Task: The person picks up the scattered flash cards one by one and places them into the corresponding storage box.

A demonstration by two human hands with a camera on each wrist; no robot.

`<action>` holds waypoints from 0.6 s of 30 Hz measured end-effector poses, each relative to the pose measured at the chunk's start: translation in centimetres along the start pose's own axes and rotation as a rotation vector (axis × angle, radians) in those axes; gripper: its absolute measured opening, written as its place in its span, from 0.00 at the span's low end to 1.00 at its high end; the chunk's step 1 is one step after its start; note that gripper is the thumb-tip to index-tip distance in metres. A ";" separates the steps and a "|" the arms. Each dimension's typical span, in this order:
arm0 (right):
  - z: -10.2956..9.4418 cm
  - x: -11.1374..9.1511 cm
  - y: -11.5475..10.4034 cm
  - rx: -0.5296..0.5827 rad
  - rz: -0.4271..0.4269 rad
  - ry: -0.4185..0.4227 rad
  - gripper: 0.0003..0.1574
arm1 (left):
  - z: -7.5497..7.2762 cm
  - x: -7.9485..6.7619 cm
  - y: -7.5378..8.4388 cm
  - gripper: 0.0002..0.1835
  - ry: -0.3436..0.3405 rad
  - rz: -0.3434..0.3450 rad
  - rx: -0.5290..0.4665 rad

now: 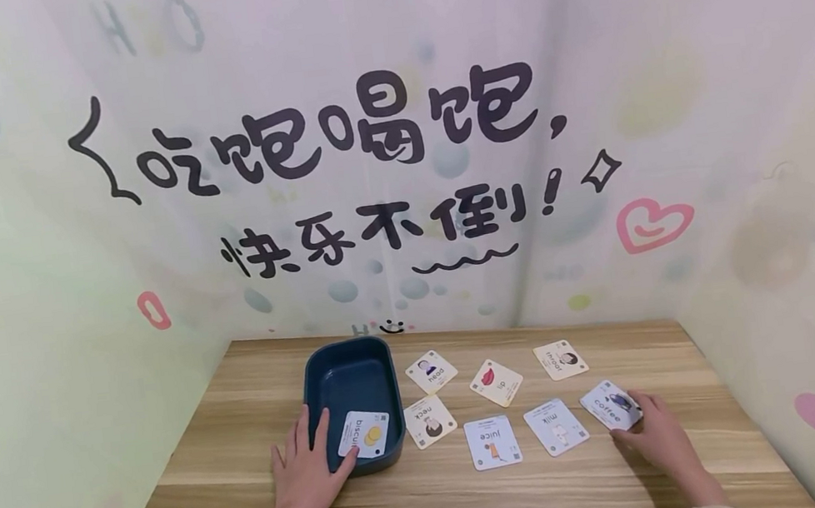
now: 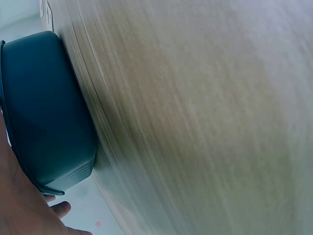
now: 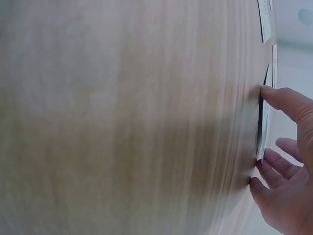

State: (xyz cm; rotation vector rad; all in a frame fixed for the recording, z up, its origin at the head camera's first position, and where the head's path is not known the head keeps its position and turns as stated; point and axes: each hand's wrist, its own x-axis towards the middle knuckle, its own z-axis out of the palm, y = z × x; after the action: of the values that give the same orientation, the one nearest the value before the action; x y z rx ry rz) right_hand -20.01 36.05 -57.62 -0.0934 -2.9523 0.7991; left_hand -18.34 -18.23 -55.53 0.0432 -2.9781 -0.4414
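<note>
My left hand [image 1: 308,475] rests on the near left corner of a dark blue tray [image 1: 391,373], fingers spread over its rim; in the left wrist view the hand [image 2: 24,200] shows at the tray's edge. A "biscuit" card [image 1: 365,432] leans inside the tray's near end, beside my left thumb. At the right, my right hand [image 1: 657,431] holds a "coffee" card [image 1: 610,405] by its edges between thumb and fingers. The right wrist view shows that card [image 3: 265,122] edge-on, tilted at the tabletop, with the thumb on one edge and fingertips at the other.
Between the hands lie a "juice" card [image 1: 493,443] and a "milk" card [image 1: 556,427]. Farther back are "head" [image 1: 431,371], "neck" [image 1: 430,421], "lip" [image 1: 496,383] and "throat" [image 1: 560,360] cards. A printed curtain [image 1: 383,39] rises behind the wooden table [image 1: 436,506].
</note>
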 end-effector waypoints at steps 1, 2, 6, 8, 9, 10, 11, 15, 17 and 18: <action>0.0 0.0 0.0 0.001 -0.004 0.005 0.53 | 0.0 0.0 0.0 0.47 -0.001 0.000 -0.001; 0.1 0.0 0.1 0.001 -0.008 0.010 0.53 | 0.0 0.0 0.0 0.47 -0.002 0.000 -0.001; 0.3 -0.1 0.2 0.000 -0.010 0.026 0.52 | 0.0 0.0 0.0 0.46 -0.002 -0.001 -0.001; 0.3 -0.1 0.2 -0.002 -0.012 0.033 0.51 | -0.1 0.0 0.1 0.46 -0.001 -0.001 -0.004; 0.3 -0.1 0.2 -0.004 -0.014 0.037 0.51 | -0.1 0.0 0.1 0.46 -0.001 -0.001 -0.004; 0.3 -0.1 0.2 -0.006 -0.017 0.042 0.51 | -0.1 0.0 0.1 0.46 -0.001 -0.001 -0.005; 0.3 -0.1 0.2 -0.007 -0.020 0.045 0.50 | -0.1 0.0 0.1 0.46 0.000 -0.002 -0.006; 0.2 -0.1 0.0 -0.005 -0.026 0.042 0.49 | 0.0 0.0 0.1 0.47 0.001 -0.001 -0.003; 0.1 -0.1 -0.1 -0.005 -0.027 0.037 0.48 | 0.0 0.1 0.1 0.47 0.002 -0.002 -0.002; 0.1 -0.1 -0.2 -0.006 -0.028 0.036 0.48 | 0.0 0.1 0.1 0.47 0.002 -0.002 -0.002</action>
State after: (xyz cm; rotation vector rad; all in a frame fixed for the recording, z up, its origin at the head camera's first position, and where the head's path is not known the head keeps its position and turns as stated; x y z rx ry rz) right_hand -19.89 35.84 -57.59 -0.0662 -2.9159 0.7760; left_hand -18.40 -18.13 -55.49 0.0456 -2.9761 -0.4443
